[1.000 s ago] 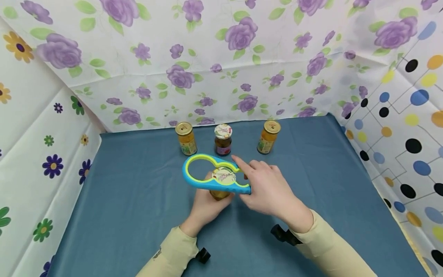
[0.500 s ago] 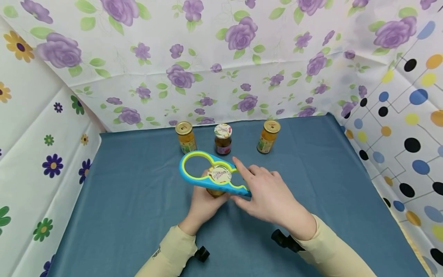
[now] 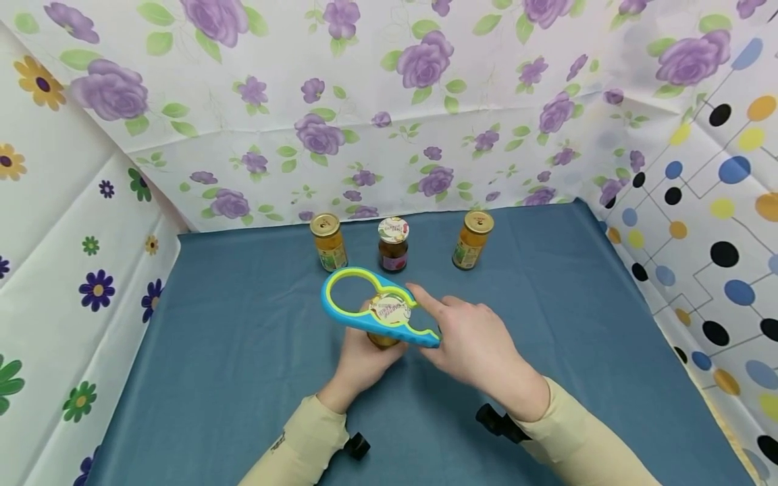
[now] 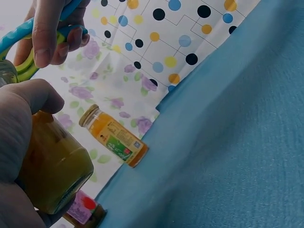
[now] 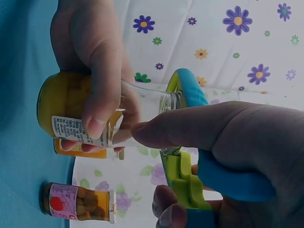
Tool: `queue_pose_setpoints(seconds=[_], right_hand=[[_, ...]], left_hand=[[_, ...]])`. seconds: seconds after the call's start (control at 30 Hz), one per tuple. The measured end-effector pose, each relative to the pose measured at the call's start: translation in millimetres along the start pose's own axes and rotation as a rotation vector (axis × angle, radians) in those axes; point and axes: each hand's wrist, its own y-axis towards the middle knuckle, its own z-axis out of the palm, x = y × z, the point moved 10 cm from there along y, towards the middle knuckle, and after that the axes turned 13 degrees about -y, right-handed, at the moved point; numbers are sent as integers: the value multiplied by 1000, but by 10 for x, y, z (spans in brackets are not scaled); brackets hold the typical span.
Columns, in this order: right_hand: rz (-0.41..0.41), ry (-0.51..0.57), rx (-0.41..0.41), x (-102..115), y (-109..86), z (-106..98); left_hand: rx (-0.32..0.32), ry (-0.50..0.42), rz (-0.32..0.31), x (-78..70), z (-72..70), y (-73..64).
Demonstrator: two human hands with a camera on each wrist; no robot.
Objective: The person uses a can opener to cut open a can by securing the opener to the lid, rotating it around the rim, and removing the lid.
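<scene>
Floral sheet (image 3: 261,128): bkgd behind blue cloth (image 3: 243,364).
L hand (image 3: 360,361): wrapped round jar (image 5: 61,102), over mid-cloth, nearer than rear jars (image 3: 394,255).
R hand (image 3: 477,341): clamped on opener (image 3: 379,325), which rings lid (image 3: 390,308).
Opener: might slip if badly seated; jar could spin if L grip's weak.
Lid script: too blurry to read; jar label (image 5: 78,129) fine print ditto.

The held jar (image 5: 65,99) bears print on its lid (image 3: 390,309) and label (image 5: 76,129), none of it legible.
</scene>
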Motion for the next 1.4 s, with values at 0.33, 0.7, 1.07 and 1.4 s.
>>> queue_pose_setpoints(seconds=[0.33,0.7,1.07,1.4], right_hand=[[14,8,3,-12,-21,41],[1,28,25,-71,-37,114],[-67,53,-24,-103,-62,63],[-179,77,8,-125,14,90]], left_hand=[[31,-7,-9,78,6,-9],[108,-17,-97,188,74,-41],[222,-10,-111,210,142,-75],[415,-145,31,59,247,-82]])
